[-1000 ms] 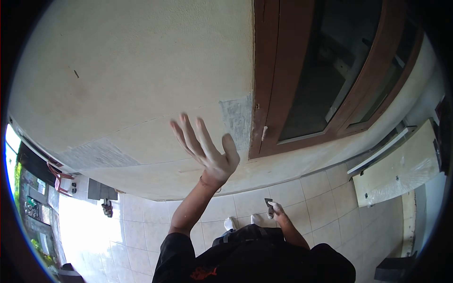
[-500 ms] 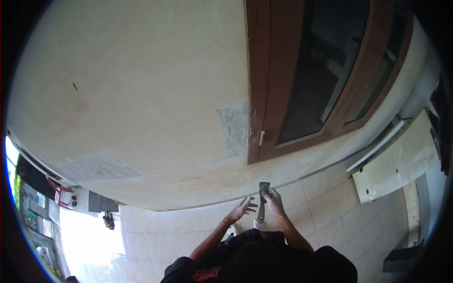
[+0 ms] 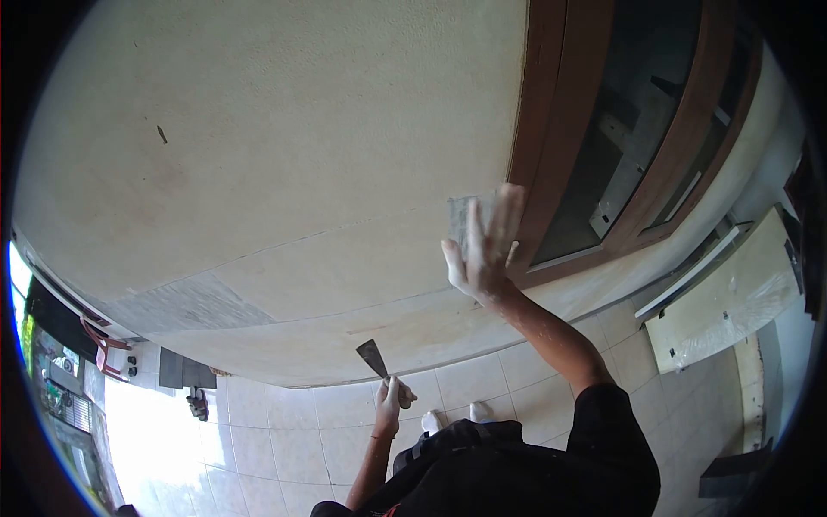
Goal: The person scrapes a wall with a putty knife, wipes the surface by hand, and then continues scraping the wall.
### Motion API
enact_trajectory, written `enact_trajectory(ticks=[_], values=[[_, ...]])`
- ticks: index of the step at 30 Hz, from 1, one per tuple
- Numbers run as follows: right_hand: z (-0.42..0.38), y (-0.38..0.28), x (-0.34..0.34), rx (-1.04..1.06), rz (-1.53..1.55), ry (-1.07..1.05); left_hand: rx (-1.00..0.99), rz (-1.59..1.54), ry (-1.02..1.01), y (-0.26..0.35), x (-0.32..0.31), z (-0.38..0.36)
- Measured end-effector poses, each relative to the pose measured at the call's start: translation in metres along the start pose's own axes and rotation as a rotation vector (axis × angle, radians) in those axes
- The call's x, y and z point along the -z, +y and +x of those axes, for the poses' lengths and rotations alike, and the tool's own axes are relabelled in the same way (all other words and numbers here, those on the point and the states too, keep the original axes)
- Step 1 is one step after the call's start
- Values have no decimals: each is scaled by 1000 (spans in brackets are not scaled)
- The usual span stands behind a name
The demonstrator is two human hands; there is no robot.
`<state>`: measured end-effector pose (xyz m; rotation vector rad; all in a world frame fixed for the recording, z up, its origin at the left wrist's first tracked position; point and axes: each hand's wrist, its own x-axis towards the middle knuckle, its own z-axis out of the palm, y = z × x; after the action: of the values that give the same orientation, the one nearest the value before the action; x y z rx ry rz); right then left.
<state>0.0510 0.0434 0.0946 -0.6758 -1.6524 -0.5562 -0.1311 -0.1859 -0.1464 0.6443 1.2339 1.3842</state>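
Observation:
My left hand (image 3: 389, 405) is wrapped round the handle of a putty knife (image 3: 372, 358), low in front of the wall, with the dark blade pointing up and to the left. Raised at the wall (image 3: 345, 155), my right hand (image 3: 484, 250) has its fingers spread, whitened with dust and slightly blurred. It overlaps a grey, roughly streaked patch (image 3: 459, 217) beside the brown window frame (image 3: 538, 112) and hides most of it. A second grey patch (image 3: 194, 302) lies farther left along a thin line on the cream wall.
Pale tiles (image 3: 345, 409) cover the floor, with my feet (image 3: 457, 420) near the wall's base. A plastic-wrapped panel (image 3: 724, 302) leans at the right. A grey mat (image 3: 187, 370), shoes (image 3: 198, 403) and a reddish chair (image 3: 105, 349) are at the far left.
The putty knife has passed from my right hand to my left, which has moved left and down. My right hand has risen to the grey patch with its fingers spread. The view has shifted left.

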Motion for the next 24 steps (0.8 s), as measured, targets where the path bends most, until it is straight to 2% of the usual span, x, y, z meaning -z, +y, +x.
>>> enact_trajectory(ticks=[2, 5, 8, 10, 11, 13, 16, 17, 18, 19, 21, 23, 24], values=[[-62, 21, -55, 112, -214, -190, 64, -14, 56, -11, 19, -6], [-173, 6, -75, -10, -139, -394, 60, -38, 86, -23, 41, -5], [-300, -5, -56, -134, -182, -728, 108, -45, 102, -32, 50, -6], [-316, -37, -7, -262, -154, -865, 109, -33, 127, -25, 60, -5], [-308, -45, -3, -448, -135, -1476, 98, -26, 142, -20, 65, -8], [-287, -49, 13, -632, 159, -2004, 84, -21, 161, -20, 71, -10], [-186, -24, 17, -591, 900, -1617, 83, -70, 211, -35, 95, -2], [-86, -34, 42, -541, 830, -1296, 93, -67, 214, -36, 99, -1], [-28, -33, 53, -504, 729, -996, 103, -63, 217, -34, 102, 0], [7, -29, 59, -453, 645, -647, 108, -58, 218, -33, 102, 2], [46, -8, 57, -202, 368, -145, 100, -55, 211, -31, 99, 6], [56, 1, 27, -22, 36, 98, 93, -55, 211, -28, 94, 9], [48, -5, 4, -39, -191, 102, 96, -54, 211, -25, 91, 10]])
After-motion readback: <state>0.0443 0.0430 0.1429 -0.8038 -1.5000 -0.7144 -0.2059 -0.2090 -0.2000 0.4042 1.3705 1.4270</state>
